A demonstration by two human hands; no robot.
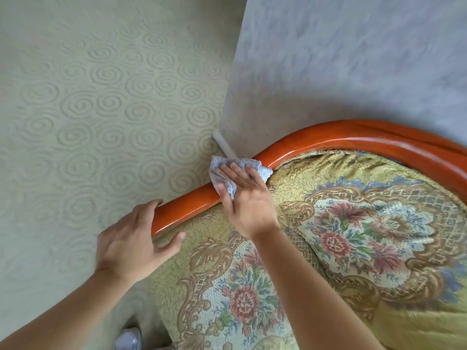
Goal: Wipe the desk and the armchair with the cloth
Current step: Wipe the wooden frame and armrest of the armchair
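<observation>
The armchair has a glossy orange wooden rail [353,137] curving round a gold floral cushion [358,223]. A pale grey cloth [255,164] lies on the rail at its bend. My right hand [242,195] presses the cloth flat onto the wood with straight, spread fingers. My left hand [134,238] rests on the lower end of the rail, fingers over its outer side and thumb on the upholstery side, loosely curved round the wood. The desk is not in view.
A green carpet with a spiral pattern [101,109] covers the floor to the left. A grey wall [353,59] with a white skirting strip [223,145] stands close behind the chair. A light shoe [127,339] shows at the bottom edge.
</observation>
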